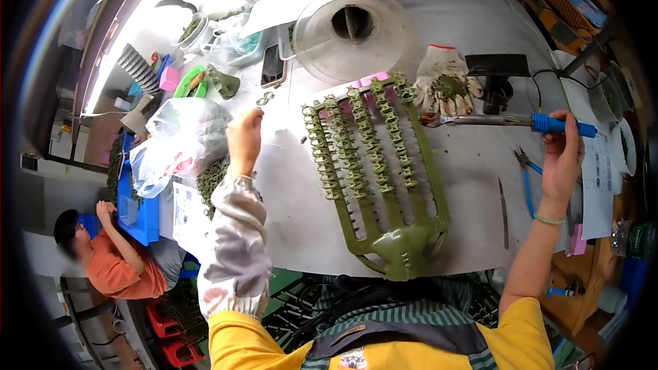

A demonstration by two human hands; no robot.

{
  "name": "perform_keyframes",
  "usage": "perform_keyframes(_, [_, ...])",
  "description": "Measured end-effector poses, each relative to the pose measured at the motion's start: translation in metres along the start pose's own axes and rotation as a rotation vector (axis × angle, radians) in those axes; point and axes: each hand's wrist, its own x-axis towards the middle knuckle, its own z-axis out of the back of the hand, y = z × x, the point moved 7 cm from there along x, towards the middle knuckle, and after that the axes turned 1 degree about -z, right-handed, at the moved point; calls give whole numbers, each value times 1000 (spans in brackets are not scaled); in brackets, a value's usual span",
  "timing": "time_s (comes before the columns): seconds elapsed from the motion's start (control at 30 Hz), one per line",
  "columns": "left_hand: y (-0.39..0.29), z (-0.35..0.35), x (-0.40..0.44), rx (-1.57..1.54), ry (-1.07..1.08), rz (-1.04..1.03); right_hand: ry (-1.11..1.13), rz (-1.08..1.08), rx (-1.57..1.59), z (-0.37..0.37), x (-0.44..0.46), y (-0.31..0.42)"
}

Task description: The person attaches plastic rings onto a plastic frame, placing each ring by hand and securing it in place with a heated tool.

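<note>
My right hand (563, 157) grips the blue handle of a soldering iron (486, 120). Its metal shaft points left, and the brownish tip lies near the stained work glove (445, 85). My left hand (244, 140) is raised with its fingers pinched together. A small green openwork piece (264, 99) shows at those fingertips. Between my hands lies a large green forked frame (404, 253), with rows of small green pieces (349, 137) along its bars. A clear plastic bag (181, 140) sits left of my left hand, and green bits (212, 181) are heaped by my forearm.
A clear round hood (315, 41) stands behind the frame, with a phone (273, 67) to its left. On the right are a black stand (497, 66), pliers (528, 171) and a thin tool (504, 212). Another person (123, 260) sits at left beside a blue tray (147, 223).
</note>
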Motion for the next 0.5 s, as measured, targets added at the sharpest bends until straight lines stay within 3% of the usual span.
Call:
perform_keyframes(0.07, [-33, 26, 15, -188, -124, 98, 15, -4, 7, -2, 0, 0])
perform_keyframes(0.13, [-90, 38, 28, -481, -27, 214, 4, -7, -12, -4, -1, -1])
perform_keyframes(0.2, [-152, 33, 29, -747, 100, 119, -4, -18, -19, -4, -1, -5])
perform_keyframes(0.33, [-253, 16, 29, -622, 215, -194, 35, -29, 22, -9, 1, -14])
perform_keyframes(0.5, [-284, -9, 35, -367, 92, -395, 24, -44, 93, -11, 3, -28])
